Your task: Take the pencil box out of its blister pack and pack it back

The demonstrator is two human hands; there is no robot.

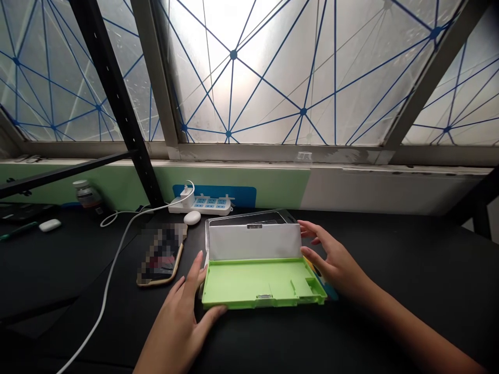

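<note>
A pencil case [249,280] lies unfolded on the black table, its light green tray bare inside. Its whitish lid [255,241] stands tilted up at the back, with a small metal catch at the top edge. My left hand [183,306] is around the near left corner, thumb on the front rim and fingers along the left side. At the lid's right edge, my right hand [331,254] holds on with thumb and fingertips, the fingers partly apart. An orange and blue piece [331,292] shows under the case's right side. Behind the lid is a clear plastic panel [286,215].
Left of the case lies a phone [161,254], near a white earbud case [192,217]. A power strip [210,204] with a plugged-in charger trails a white cable [113,275] across the table. A bottle [89,196] and a black metal frame [120,104] stand left.
</note>
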